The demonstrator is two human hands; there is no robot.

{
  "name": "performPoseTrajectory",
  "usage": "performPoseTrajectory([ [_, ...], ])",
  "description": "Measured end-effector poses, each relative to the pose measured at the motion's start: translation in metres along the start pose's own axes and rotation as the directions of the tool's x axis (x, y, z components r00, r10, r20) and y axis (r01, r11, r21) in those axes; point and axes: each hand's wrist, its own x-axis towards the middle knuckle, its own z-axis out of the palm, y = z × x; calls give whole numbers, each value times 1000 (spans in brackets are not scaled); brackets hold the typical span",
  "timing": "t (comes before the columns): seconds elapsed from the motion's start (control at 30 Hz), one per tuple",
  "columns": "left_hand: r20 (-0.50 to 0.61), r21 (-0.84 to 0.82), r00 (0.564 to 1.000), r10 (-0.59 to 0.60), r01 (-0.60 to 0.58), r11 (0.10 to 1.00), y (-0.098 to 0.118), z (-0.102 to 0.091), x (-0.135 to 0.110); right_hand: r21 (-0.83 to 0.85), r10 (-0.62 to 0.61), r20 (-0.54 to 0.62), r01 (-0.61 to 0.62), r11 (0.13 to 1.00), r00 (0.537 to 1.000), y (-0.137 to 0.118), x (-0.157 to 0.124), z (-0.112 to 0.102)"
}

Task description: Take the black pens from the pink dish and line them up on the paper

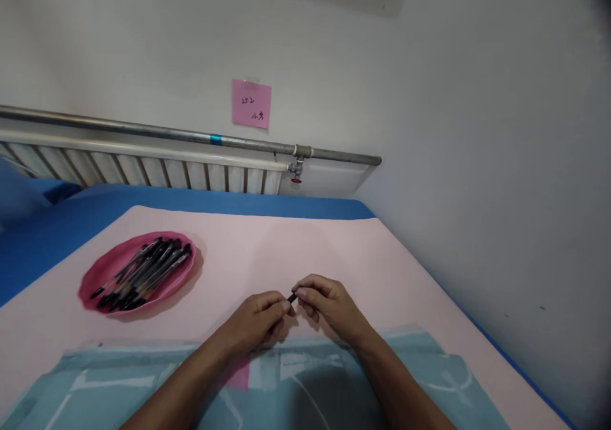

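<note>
Between my two hands is a short, thin black piece [292, 298], held just above the table. My left hand [261, 319] pinches its lower left end between thumb and fingers. At the upper right end, my right hand [330, 303] is also closed on it with thumb and fingertips. The fingers hide most of the piece, so its full length and exact kind do not show. To the left, a pink oval dish [88, 284] with a wavy rim holds a heap of slim brushes [143, 274], with dark and pale parts.
A pale pink sheet [229, 242] covers the blue table [214, 202]. Along the near edge lies a blue-green cloth [119, 385] with white marks, under my forearms. A radiator [214, 175], a metal pipe [167, 134] and a pink note [251, 104] are at the wall behind.
</note>
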Motion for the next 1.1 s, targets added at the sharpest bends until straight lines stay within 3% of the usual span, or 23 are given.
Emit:
performPoseTrajectory([
  [0.13,-55,210,991,124,-110,972,-1,0,0,-119,-26,-32,22,993,999,2,-1,0],
  [0.27,-103,399,973,206,-149,905,-3,1,0,-173,-25,-61,14,985,998,2,-1,2],
  [0.37,-118,447,964,237,-162,880,-3,2,0,-183,10,-78,-24,983,997,-1,1,-2],
  [0.47,-119,464,969,219,-140,874,0,0,-1,-320,-53,-206,-16,947,977,-5,4,-16],
  [0.53,-119,463,973,196,-120,878,2,-1,-2,-545,-116,-252,-42,837,961,-6,4,-26],
  [0.63,-107,459,979,174,-107,882,4,-2,-3,-819,-71,-172,-103,564,983,-3,2,-34],
  [0.7,-94,471,982,164,-101,877,4,-1,-3,-894,8,-112,-104,435,994,0,0,-34],
  [0.77,-90,481,984,157,-95,872,4,-1,-3,-919,47,-82,-94,382,996,3,-2,-31],
  [0.83,-88,483,984,157,-96,870,3,0,-2,-906,26,-84,-87,414,996,4,-1,-28],
  [0.87,-87,481,983,160,-99,871,2,0,-2,-879,-1,-98,-86,469,995,4,0,-27],
  [0.93,-83,475,983,162,-104,874,1,0,-1,-742,-31,-154,-95,664,988,2,2,-23],
  [1.03,-80,465,984,158,-104,879,0,0,0,-313,2,-221,-73,947,975,-1,5,-17],
  [1.1,-78,462,985,156,-103,881,-1,0,0,-63,-4,-237,-12,998,971,-2,6,-12],
])
